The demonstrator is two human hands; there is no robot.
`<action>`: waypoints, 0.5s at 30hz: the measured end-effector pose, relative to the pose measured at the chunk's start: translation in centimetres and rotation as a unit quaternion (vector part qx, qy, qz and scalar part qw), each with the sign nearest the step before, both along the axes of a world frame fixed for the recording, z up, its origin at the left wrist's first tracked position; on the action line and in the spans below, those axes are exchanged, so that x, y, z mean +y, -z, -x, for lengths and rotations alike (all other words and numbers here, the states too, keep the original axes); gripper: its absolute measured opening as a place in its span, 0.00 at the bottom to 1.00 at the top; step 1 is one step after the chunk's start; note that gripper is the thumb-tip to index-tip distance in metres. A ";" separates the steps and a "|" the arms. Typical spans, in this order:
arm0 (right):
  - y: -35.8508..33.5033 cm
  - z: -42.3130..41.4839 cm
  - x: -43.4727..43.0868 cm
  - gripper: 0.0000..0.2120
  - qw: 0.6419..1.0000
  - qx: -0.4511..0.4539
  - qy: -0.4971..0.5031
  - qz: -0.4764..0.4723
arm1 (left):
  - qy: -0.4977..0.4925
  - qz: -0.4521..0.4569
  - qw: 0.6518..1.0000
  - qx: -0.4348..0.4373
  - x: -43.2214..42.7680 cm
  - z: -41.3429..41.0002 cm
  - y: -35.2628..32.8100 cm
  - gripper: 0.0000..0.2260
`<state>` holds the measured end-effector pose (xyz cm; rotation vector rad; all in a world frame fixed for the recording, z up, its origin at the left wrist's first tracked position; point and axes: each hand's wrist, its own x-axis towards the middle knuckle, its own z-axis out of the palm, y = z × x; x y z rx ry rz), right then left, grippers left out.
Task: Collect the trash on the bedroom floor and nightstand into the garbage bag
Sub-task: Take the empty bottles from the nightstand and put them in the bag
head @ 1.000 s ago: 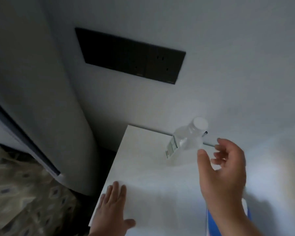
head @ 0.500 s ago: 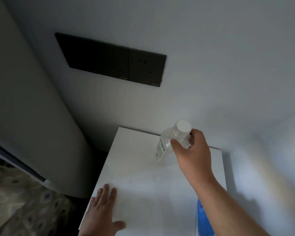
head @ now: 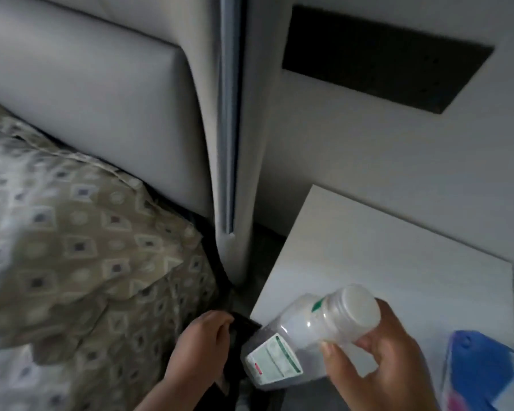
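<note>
My right hand (head: 377,360) grips a clear plastic bottle (head: 294,336) by its neck, just under the white cap. The bottle is tilted, its base down-left, over the front left corner of the white nightstand (head: 398,262). It carries a white and green label. My left hand (head: 202,345) holds the edge of a black garbage bag (head: 241,324) in the gap between bed and nightstand. Most of the bag is hidden in shadow below.
A bed with a patterned beige cover (head: 80,247) fills the left. A grey padded headboard (head: 116,99) rises behind it. A black socket panel (head: 383,57) is on the wall. A blue packet (head: 481,372) lies at the nightstand's right front.
My right hand lifted the bottle off the back of the nightstand and brought it forward and left. My left hand left the nightstand top and took hold of the black bag. The view turned left.
</note>
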<state>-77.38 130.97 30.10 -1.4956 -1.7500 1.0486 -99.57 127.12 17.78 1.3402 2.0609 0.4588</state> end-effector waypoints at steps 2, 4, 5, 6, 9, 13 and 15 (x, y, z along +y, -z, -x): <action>2.8 3.1 -2.3 0.24 0.998 -0.051 -0.029 0.023 | -0.048 0.021 0.999 -0.014 -5.0 3.3 1.1 0.18; 6.6 6.0 -4.2 0.20 0.993 -0.094 -0.059 0.043 | -0.092 0.051 0.994 -0.004 -9.6 5.9 3.2 0.24; 8.7 7.3 -4.8 0.17 0.990 -0.112 -0.072 0.054 | -0.092 0.067 0.993 -0.001 -11.6 7.0 4.3 0.22; 10.8 8.5 -5.2 0.15 0.985 -0.133 -0.088 0.067 | -0.103 0.076 0.992 -0.013 -13.8 8.0 6.3 0.19; 16.6 11.6 -5.1 0.12 0.965 -0.203 -0.149 0.076 | -0.195 0.196 0.959 -0.060 -18.7 9.6 12.9 0.22; 23.1 14.6 -3.9 0.10 0.943 -0.259 -0.184 0.096 | -0.248 0.227 0.932 -0.136 -19.6 8.7 16.6 0.10; 25.6 15.4 -3.6 0.10 0.939 -0.266 -0.189 0.109 | -0.262 0.204 0.934 -0.130 -18.9 8.1 17.7 0.09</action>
